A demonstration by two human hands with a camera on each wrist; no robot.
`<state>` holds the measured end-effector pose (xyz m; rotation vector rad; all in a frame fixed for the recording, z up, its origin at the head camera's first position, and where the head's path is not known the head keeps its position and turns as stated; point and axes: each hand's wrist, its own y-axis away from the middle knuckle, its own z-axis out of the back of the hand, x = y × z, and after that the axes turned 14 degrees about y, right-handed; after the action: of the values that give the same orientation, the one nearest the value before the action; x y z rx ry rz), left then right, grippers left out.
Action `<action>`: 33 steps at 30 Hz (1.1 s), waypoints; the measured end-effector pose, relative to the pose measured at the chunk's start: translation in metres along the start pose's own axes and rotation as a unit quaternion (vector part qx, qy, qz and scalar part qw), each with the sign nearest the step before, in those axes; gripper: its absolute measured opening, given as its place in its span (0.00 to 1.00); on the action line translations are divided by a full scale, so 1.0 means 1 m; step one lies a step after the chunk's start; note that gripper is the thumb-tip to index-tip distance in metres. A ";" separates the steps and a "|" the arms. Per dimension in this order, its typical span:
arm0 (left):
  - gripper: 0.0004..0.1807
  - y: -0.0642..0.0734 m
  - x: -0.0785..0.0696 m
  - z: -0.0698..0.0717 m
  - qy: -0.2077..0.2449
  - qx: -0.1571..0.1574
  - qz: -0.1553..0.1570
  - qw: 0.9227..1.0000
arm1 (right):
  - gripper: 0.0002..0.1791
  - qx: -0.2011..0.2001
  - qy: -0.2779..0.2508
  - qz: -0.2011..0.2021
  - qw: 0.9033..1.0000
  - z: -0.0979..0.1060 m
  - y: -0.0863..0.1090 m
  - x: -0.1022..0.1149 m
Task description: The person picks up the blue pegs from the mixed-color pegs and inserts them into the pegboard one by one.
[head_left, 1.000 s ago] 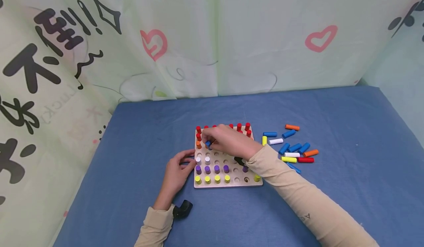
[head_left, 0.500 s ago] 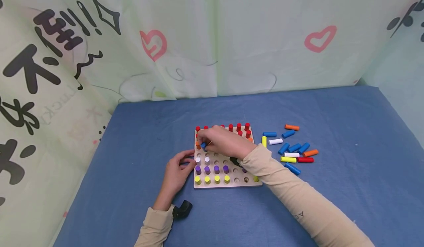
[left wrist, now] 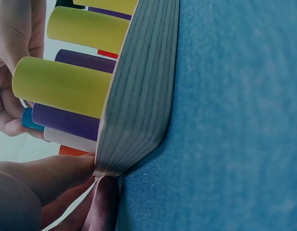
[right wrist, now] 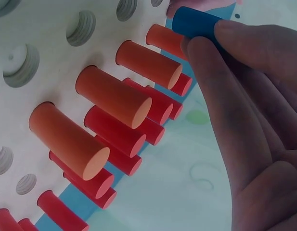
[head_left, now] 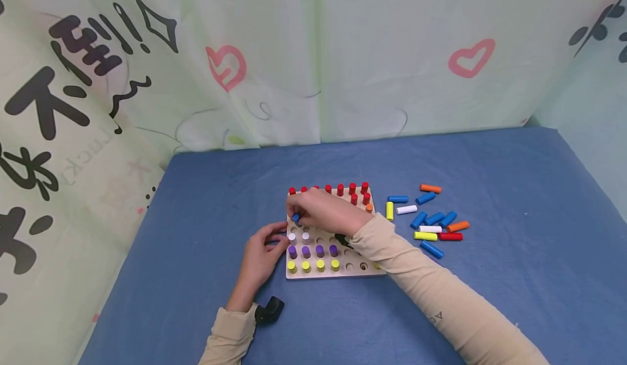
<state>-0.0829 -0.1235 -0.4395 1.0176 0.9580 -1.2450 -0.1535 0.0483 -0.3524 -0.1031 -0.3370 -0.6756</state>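
Observation:
My right hand point(head_left: 325, 210) pinches a blue peg point(right wrist: 194, 23) between thumb and fingertips, over the left side of a wooden pegboard point(head_left: 349, 259). In the head view the peg is near the left end of the row of holes between the white and orange pegs. At the board's left edge my left hand point(head_left: 262, 253) rests on the table, its thumb and fingertips touching the edge. Yellow pegs point(head_left: 306, 266), purple pegs point(head_left: 306, 252) and white pegs point(head_left: 306, 238) stand in the front rows. Orange pegs point(right wrist: 114, 96) and red pegs point(right wrist: 114, 131) fill rows behind, partly hidden by my right hand.
Loose pegs lie on the blue cloth right of the board: several blue pegs point(head_left: 434, 218), a red peg point(head_left: 450, 236), orange pegs point(head_left: 458, 226), yellow pegs point(head_left: 389, 211) and white pegs point(head_left: 406, 209). A printed curtain point(head_left: 382, 82) hangs behind the table.
My right hand has shifted slightly left and toward me with the blue peg, over the board's left columns. My left hand stays at the board's edge.

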 end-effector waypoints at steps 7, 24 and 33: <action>0.19 0.000 0.000 0.001 0.006 0.002 -0.001 1.000 | 0.07 0.010 0.007 -0.001 1.000 -0.003 -0.005 0.000; 0.20 0.000 0.000 0.000 0.005 0.004 -0.007 1.000 | 0.07 0.025 0.016 0.017 0.999 -0.008 -0.011 -0.003; 0.19 -0.001 0.001 -0.001 0.003 0.003 -0.011 1.000 | 0.08 0.032 0.031 0.021 0.999 -0.011 -0.013 -0.002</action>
<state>-0.0837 -0.1231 -0.4404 1.0189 0.9728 -1.2650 -0.1602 0.0373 -0.3640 -0.0276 -0.2966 -0.6254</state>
